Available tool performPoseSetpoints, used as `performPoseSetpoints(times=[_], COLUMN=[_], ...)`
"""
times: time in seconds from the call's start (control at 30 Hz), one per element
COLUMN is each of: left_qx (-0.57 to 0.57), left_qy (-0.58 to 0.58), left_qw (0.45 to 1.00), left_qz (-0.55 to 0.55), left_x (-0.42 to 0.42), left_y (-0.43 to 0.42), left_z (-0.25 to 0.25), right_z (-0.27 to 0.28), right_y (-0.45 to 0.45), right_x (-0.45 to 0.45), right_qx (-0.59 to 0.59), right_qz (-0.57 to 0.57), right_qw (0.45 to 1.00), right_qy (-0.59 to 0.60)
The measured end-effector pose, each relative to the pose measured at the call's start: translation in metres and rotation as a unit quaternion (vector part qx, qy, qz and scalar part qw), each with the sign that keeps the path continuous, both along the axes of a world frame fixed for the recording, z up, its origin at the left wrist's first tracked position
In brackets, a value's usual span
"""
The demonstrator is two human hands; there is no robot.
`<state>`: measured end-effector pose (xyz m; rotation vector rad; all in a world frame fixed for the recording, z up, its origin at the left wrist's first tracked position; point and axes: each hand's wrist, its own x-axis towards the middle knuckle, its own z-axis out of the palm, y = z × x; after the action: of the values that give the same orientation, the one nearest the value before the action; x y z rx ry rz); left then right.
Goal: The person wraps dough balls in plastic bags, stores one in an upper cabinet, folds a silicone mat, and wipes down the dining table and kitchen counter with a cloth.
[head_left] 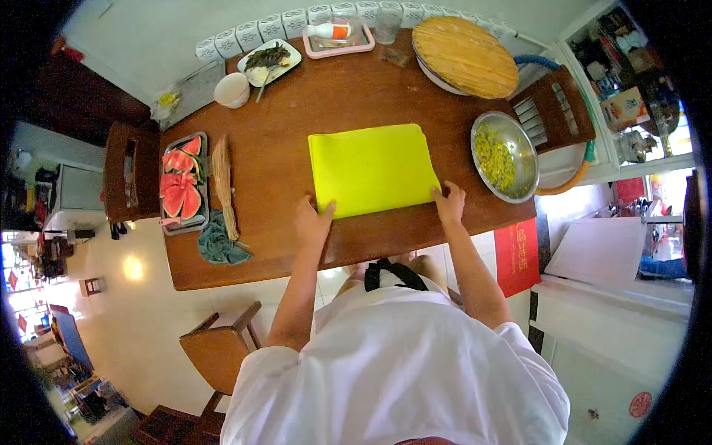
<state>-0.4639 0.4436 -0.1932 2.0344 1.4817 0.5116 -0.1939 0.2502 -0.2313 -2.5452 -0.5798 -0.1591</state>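
A bright yellow-green mat [374, 170], flat and seemingly folded double, lies in the middle of the brown wooden table [274, 148]. My left hand [313, 216] grips its near left corner, thumb on top. At the near right corner, my right hand [449, 203] holds the edge between thumb and fingers. The undersides of the fingers are hidden on both sides. To the right of the mat stands a metal bowl [528, 159] of chopped yellow-green food [495, 157].
On the left are a tray of watermelon slices [180, 194], a straw brush [222, 182] and a teal cloth [221, 241]. Along the back stand a white cup [232, 90], a plate of dark greens [267, 56], a pink-rimmed tray [338, 50], a glass [387, 28] and a round wooden lid [467, 58].
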Motion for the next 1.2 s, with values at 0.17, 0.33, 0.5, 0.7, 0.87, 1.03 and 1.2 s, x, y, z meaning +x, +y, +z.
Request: performPoseSetpoints(times=[0.17, 0.33, 0.5, 0.7, 0.87, 1.03, 1.2], left_qx=[-0.148, -0.138, -0.031, -0.110, -0.080, -0.173, -0.213], left_qy=[0.039, -0.141, -0.165, -0.084, -0.058, -0.027, -0.192], left_qw=[0.988, 0.980, 0.983, 0.976, 0.972, 0.935, 0.901], left_qz=[-0.021, -0.015, -0.077, -0.169, -0.215, -0.308, -0.325], left_x=[0.007, 0.047, 0.114, 0.148, 0.167, 0.163, 0.101], left_y=[0.009, 0.007, -0.031, -0.071, -0.088, -0.092, -0.076], left_z=[-0.006, 0.015, 0.051, 0.030, 0.033, 0.044, 0.045], right_z=[-0.004, 0.035, 0.033, 0.040, 0.030, 0.030, 0.000], right_y=[0.005, 0.028, 0.038, 0.029, 0.042, 0.026, 0.018], right_x=[0.014, 0.020, 0.003, 0.003, 0.001, 0.005, 0.005], right_qx=[0.060, 0.057, 0.248, 0.231, 0.154, 0.269, 0.300], right_qz=[0.047, -0.057, 0.051, 0.053, 0.128, 0.088, 0.152], right_qw=[0.986, 0.868, 0.725, 0.704, 0.702, 0.630, 0.701], right_qy=[0.148, 0.491, 0.641, 0.670, 0.684, 0.723, 0.629])
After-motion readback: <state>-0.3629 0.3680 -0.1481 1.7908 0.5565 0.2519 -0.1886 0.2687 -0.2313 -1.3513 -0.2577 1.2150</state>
